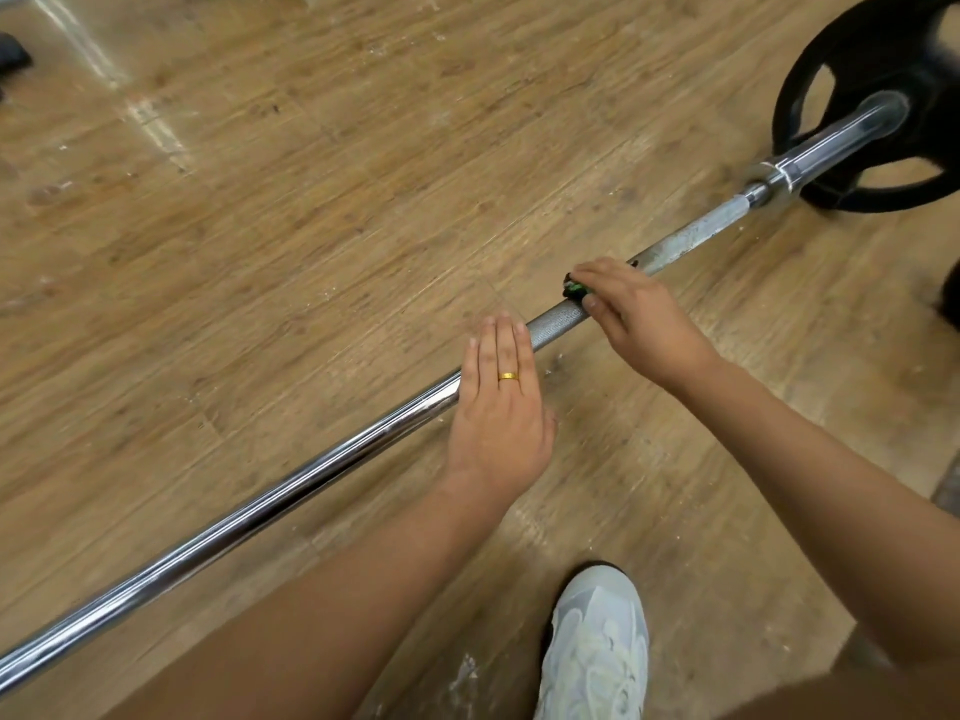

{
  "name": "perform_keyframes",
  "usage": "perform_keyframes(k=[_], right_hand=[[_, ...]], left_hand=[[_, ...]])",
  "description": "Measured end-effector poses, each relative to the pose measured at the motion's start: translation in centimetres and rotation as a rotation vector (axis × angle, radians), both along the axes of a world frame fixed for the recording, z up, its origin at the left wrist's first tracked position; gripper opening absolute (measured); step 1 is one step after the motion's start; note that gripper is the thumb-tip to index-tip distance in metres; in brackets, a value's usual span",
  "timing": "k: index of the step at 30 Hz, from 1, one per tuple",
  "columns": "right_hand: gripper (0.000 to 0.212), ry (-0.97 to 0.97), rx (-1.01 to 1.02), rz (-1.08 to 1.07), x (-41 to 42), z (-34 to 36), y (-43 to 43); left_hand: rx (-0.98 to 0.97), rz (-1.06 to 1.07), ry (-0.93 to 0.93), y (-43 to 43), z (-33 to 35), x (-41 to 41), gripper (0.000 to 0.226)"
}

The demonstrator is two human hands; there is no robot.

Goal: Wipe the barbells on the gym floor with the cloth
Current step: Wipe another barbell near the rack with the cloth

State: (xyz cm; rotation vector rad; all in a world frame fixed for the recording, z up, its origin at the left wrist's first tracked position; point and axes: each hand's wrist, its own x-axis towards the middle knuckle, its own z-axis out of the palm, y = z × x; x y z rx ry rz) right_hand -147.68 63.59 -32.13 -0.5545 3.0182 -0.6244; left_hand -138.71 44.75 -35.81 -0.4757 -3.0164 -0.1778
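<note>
A long chrome barbell lies diagonally on the wooden gym floor, from the lower left up to a black weight plate at the upper right. My left hand rests flat on the bar's middle, fingers straight, a gold ring on one finger. Further up the bar, my right hand wraps a small dark cloth with green in it around the knurled section. Most of the cloth is hidden under my fingers.
The wooden floor shows white dust and scuffs. My pale sneaker stands just below the bar. A dark object sits at the far left edge, and another dark shape at the right edge.
</note>
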Motion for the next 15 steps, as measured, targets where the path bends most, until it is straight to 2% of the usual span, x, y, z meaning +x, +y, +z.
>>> perform_keyframes(k=[2, 8, 13, 15], right_hand=[[0.033, 0.031, -0.021, -0.077, 0.5, -0.3, -0.3], [0.033, -0.015, 0.017, 0.049, 2.1, -0.1, 1.7], [0.036, 0.027, -0.054, -0.099, 2.8, -0.6, 1.4], [0.034, 0.013, -0.063, -0.033, 3.9, -0.7, 0.8]], left_hand=[[-0.008, -0.014, -0.007, 0.2, -0.2, 0.4, 0.089], [0.003, -0.036, -0.019, 0.9, -0.4, 1.9, 0.088], [0.011, -0.073, -0.005, 1.3, -0.6, 2.9, 0.087], [0.012, -0.072, -0.021, 1.7, -0.5, 3.2, 0.088]])
